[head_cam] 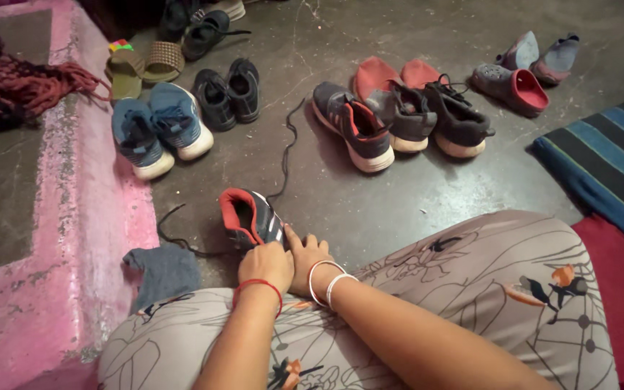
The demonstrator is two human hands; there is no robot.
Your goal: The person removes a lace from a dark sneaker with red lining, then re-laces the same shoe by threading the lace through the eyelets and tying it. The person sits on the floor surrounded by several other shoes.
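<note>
My left hand and right hand grip a shoe on the dark concrete floor; a pink step rises left of my hands.

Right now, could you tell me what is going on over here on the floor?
A person sits on the floor with both hands on a dark sneaker with a red lining. The left hand rests on its heel end and the right hand lies beside it, fingers touching the shoe. A loose black lace trails away from it. A grey cloth lies to the left, and more pairs of shoes stand further off.
</note>
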